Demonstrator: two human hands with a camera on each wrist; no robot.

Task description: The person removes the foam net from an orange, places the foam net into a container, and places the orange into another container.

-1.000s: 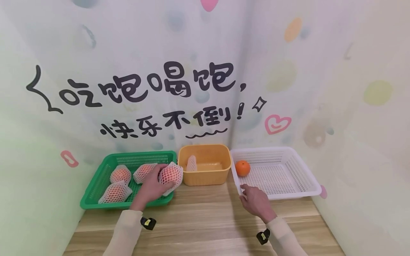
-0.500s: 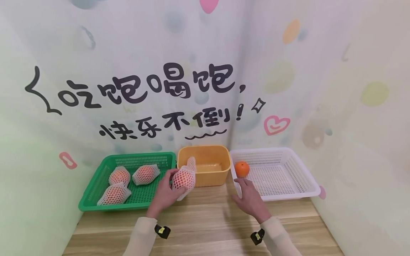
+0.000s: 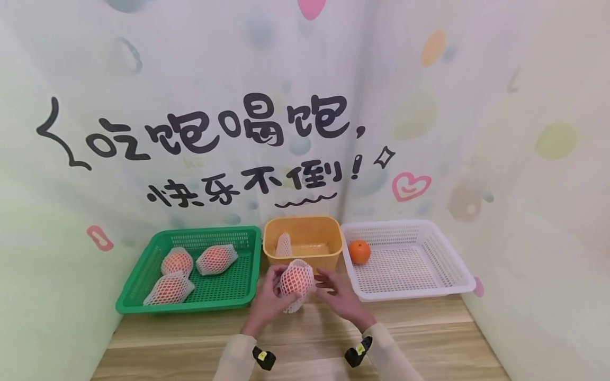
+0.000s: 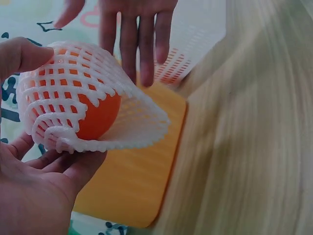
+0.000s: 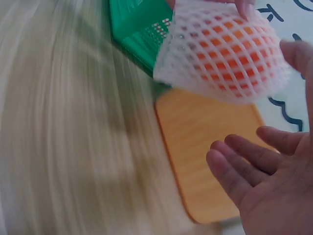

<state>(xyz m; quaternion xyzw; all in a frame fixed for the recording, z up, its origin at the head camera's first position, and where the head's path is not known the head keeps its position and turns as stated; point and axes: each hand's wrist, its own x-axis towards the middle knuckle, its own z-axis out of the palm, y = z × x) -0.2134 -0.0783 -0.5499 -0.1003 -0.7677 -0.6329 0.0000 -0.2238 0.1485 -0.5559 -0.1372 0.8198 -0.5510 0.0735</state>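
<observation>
My left hand [image 3: 267,302] grips an orange [image 4: 100,117] wrapped in a white foam net sleeve [image 3: 296,283], thumb on one side and fingers on the other. The fruit is held in front of the yellow bin [image 3: 305,231]. In the left wrist view one end of the sleeve gapes, and bare orange peel shows there. My right hand [image 3: 344,300] is close at the fruit's right side, its fingers spread and slightly bent, holding nothing. In the right wrist view its thumb comes near the net, with its palm [image 5: 274,205] facing the fruit.
At left, the green basket [image 3: 214,288] contains several net-wrapped fruits [image 3: 216,259]. An empty foam net [image 3: 284,245] stands inside the yellow bin. The white basket [image 3: 405,270] at right holds one bare orange [image 3: 359,252]. All stand on a wooden table [image 3: 305,349] before a printed wall.
My left hand has carried the wrapped orange rightward out of the green basket to the front of the yellow bin. My right hand has left the white basket's rim and moved left toward it.
</observation>
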